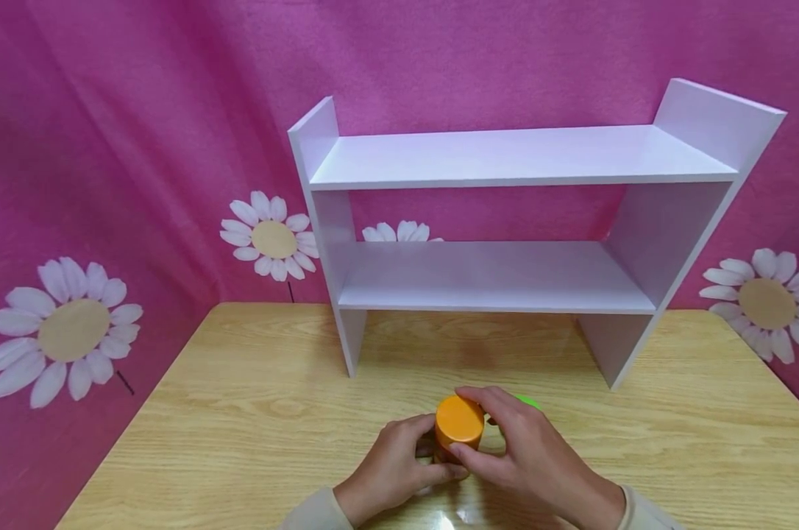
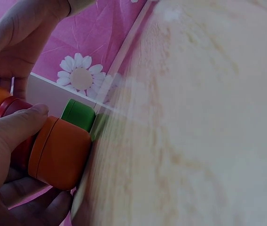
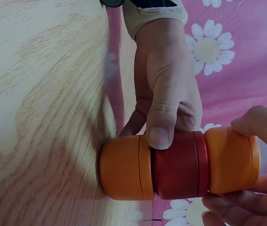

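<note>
Three small round lidded containers stand stacked on the table: a dark-orange one (image 3: 124,167) at the bottom, a red one (image 3: 178,165) in the middle, a lighter orange one (image 1: 460,419) on top. My left hand (image 1: 386,465) holds the stack from the left, its thumb on the red container near the seam with the bottom one and its fingers curled behind. Thumb and fingers of my right hand (image 1: 535,450) grip the top container from the other side. A green container (image 2: 78,115) sits on the table behind the stack, mostly hidden by the right hand in the head view.
A white two-tier shelf (image 1: 499,276) stands across the back of the wood-grain table (image 1: 240,419); its panels rise just beyond my hands. Pink cloth (image 1: 141,147) printed with daisies hangs behind and at the sides.
</note>
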The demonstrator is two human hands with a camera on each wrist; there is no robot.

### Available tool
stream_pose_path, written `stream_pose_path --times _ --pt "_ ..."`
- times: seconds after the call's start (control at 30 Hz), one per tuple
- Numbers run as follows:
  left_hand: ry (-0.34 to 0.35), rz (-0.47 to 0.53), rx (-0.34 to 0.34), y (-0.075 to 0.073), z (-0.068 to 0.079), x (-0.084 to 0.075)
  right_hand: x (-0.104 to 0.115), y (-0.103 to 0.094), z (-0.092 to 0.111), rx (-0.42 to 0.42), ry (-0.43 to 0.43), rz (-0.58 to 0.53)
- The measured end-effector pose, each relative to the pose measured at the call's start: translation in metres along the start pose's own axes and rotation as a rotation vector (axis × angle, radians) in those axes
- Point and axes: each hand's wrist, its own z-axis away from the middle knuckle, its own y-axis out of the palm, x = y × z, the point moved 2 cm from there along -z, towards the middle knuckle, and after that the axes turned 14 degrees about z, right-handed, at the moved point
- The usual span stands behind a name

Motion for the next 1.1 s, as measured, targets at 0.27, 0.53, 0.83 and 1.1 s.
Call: stream_pose_path --times 0.27,0.53,0.83,1.1 --pt "-0.033 0.035 0.0 0.0012 -0.0006 0.0003 -0.0002 -0.0008 0.0009 -0.028 -0.031 0.003" --pt "-0.031 0.037 -0.008 0.0012 -0.0002 -0.0004 -0.0012 -0.0007 -0.0001 -0.029 -0.023 0.007" --pt "-0.066 0.048 -0.013 0.0015 0.001 0.0009 -0.0013 -0.001 -0.0002 -0.021 -0.022 0.011" --pt "-0.069 0.019 -0.009 0.0016 0.0007 0.0001 -0.0017 -0.0014 -0.0004 -0.008 -0.01 0.004"
